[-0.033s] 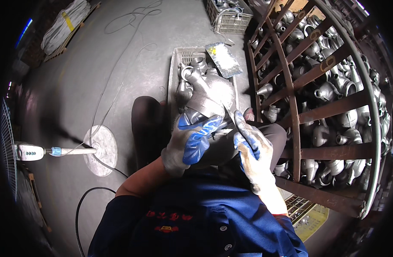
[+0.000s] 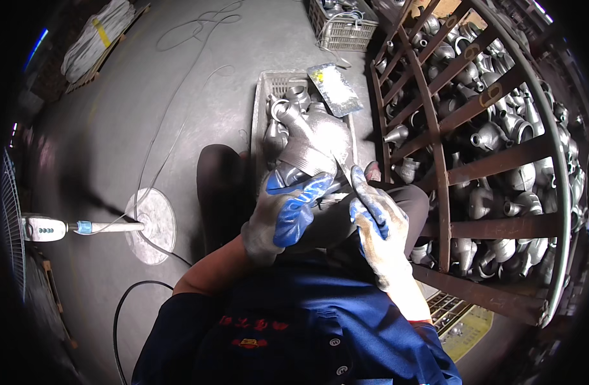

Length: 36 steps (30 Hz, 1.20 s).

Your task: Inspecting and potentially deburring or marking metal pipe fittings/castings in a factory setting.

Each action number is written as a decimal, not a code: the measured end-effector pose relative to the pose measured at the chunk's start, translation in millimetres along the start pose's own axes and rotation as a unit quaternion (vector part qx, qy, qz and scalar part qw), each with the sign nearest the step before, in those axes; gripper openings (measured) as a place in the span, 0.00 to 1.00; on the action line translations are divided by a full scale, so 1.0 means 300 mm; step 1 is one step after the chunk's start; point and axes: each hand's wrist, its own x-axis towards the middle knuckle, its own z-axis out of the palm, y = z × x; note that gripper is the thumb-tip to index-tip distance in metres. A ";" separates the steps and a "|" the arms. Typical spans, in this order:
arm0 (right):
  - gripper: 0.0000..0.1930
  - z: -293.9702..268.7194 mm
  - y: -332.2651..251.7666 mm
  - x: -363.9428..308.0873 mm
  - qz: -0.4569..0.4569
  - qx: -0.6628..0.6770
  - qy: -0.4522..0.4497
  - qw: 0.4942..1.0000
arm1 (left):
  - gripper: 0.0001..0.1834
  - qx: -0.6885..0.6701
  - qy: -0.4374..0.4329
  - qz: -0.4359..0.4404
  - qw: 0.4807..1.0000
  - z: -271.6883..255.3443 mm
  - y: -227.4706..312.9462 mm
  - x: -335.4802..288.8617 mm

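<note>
A large silver-grey metal casting [image 2: 317,138], with a round body, a pipe-like neck and a ribbed rim, rests tilted over a plastic crate [image 2: 258,106]. My left hand [image 2: 283,215], in a grey glove with blue coating, grips the casting's near rim; some fingers are hidden beneath it. My right hand [image 2: 379,221], gloved the same way, is closed round a thin flat file [image 2: 344,168]. The file's tip meets the bright right side of the casting, with my index finger stretched along the tool. Smaller metal castings [image 2: 298,96] lie in the crate behind the large one.
A shiny plastic packet [image 2: 335,88] lies across the crate's far right corner. To the right, a rusty barred metal cage [image 2: 441,173] holds many castings. At left stands a fan on a round base [image 2: 154,224], with cables [image 2: 169,106] across the floor. Another crate [image 2: 347,35] sits at the back.
</note>
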 end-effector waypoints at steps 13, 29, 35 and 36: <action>0.16 -0.018 -0.016 -0.002 -0.020 -0.119 0.004 0.993 | 0.15 -0.095 -0.005 -0.035 0.995 -0.005 0.007 -0.003; 0.17 -0.018 -0.001 -0.003 0.178 0.251 -0.027 0.951 | 0.16 -0.008 -0.029 0.005 1.000 0.043 0.049 -0.014; 0.13 -0.002 0.011 -0.007 0.005 0.003 0.020 1.000 | 0.16 -0.002 -0.049 0.013 0.999 0.036 0.035 -0.015; 0.13 -0.003 0.008 -0.009 0.005 0.002 0.020 1.000 | 0.17 -0.004 -0.040 0.022 0.999 0.044 0.035 -0.013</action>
